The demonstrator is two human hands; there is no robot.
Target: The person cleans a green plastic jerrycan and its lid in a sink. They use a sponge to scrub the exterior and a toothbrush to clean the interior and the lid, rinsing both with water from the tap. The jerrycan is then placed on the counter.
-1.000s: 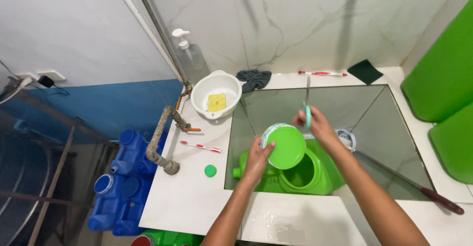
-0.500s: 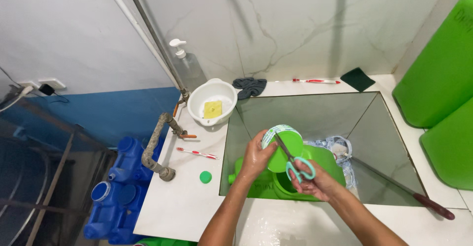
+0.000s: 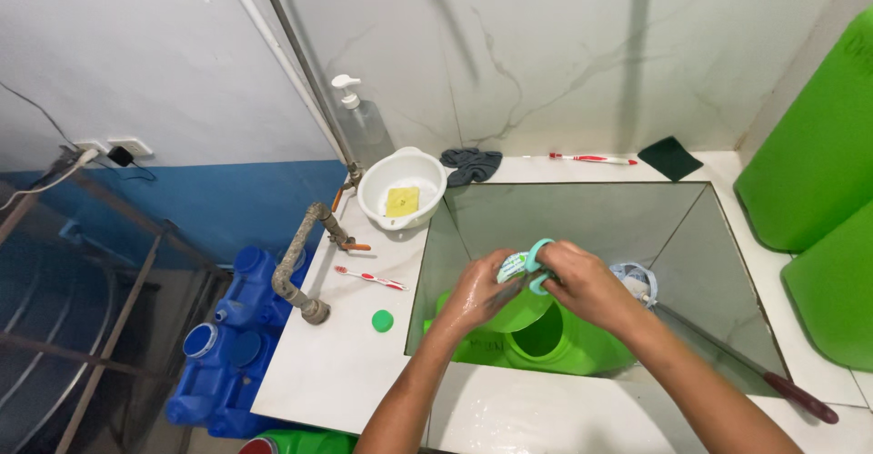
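My left hand (image 3: 471, 292) grips a round green lid (image 3: 520, 312) from its left side, tilted over the sink. Pressed against the lid's top edge, my right hand (image 3: 582, 286) is closed on a pale teal brush (image 3: 536, 256) with a loop handle. Both wet hands touch above a large green container (image 3: 556, 347) with an open mouth, which lies in the steel sink (image 3: 582, 213). The brush head is mostly hidden between my fingers.
A white basin (image 3: 378, 206) with a yellow sponge (image 3: 402, 201), a pump bottle (image 3: 364, 125), a grey cloth (image 3: 473, 165), two toothbrushes (image 3: 370, 278) (image 3: 591, 158), a dark scouring pad (image 3: 670, 157) and a small green cap (image 3: 383, 321) lie on the counter. A rusty tap (image 3: 296, 272), blue jugs (image 3: 227, 345) and big green containers (image 3: 809, 145) flank it.
My right hand brought the brush down from above the lid onto it, and both hands drew together, lower over the green container.
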